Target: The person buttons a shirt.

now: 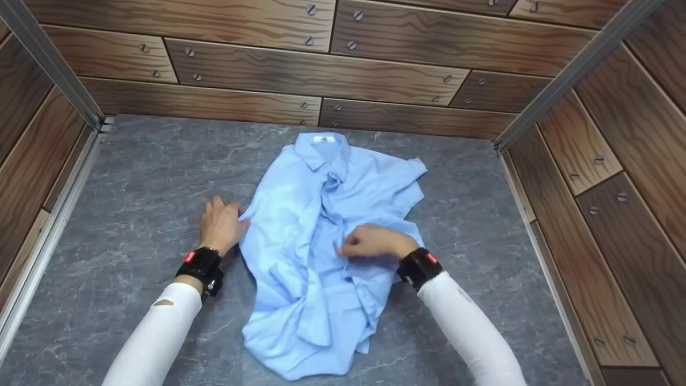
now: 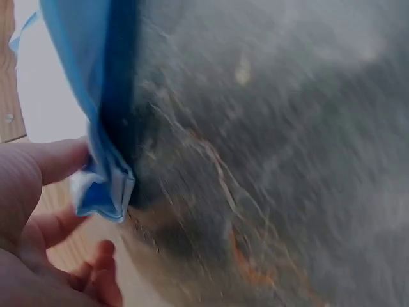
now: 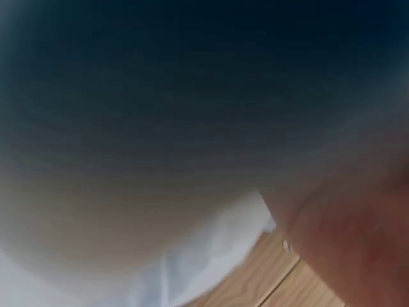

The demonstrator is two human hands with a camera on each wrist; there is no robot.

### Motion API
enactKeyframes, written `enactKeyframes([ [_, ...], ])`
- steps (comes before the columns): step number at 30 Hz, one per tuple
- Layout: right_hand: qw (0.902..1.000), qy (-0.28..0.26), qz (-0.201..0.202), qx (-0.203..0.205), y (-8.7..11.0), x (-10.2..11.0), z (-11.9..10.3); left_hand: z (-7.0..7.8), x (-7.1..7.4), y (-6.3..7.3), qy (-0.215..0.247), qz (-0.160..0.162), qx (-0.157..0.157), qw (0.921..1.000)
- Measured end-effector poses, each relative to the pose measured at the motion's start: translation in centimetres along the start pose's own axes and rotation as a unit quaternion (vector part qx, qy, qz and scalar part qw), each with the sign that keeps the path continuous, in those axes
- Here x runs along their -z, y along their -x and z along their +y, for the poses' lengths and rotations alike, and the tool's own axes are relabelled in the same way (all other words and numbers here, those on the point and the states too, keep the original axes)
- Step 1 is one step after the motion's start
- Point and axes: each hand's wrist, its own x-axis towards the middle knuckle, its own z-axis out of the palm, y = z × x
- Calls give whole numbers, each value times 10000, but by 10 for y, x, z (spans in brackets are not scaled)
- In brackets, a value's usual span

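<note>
A light blue collared shirt point(image 1: 284, 214) lies crumpled on the grey marbled surface, collar at the far end with a white label inside. At the shirt's left edge, my left hand point(image 1: 221, 222) pinches a folded bit of cloth. The left wrist view shows the thumb point(image 2: 61, 160) against this blue fold point(image 2: 105, 185), with the other fingers below it. Over the middle of the shirt front, my right hand point(image 1: 375, 241) has its fingers curled and pinches cloth near the front opening. In the right wrist view a dark blur hides most of the hand's work.
Wood-patterned panels point(image 1: 257, 64) stand at the back and on both sides, with metal frame posts point(image 1: 579, 69) at the corners. The grey marbled surface point(image 1: 150, 177) extends around the shirt. Black wrist straps point(image 1: 420, 268) sit over white sleeves.
</note>
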Motion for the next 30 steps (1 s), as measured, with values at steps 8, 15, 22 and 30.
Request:
enactKeyframes([
  [8,9421,-170,3044,-1398,-19,49,52,10,10,-11,1534,52,402,9873],
  [15,9118,-491,3055,-2699,-24,53,114,17,14,-18,4354,-804,1349,8864],
  [22,8931,-680,3215,-3073,-27,47,124,25,6,-28,5564,-1498,2790,7682],
  [30,9133,-1179,2856,-2654,-34,44,116,42,-8,-23,5613,-2364,2579,7500],
])
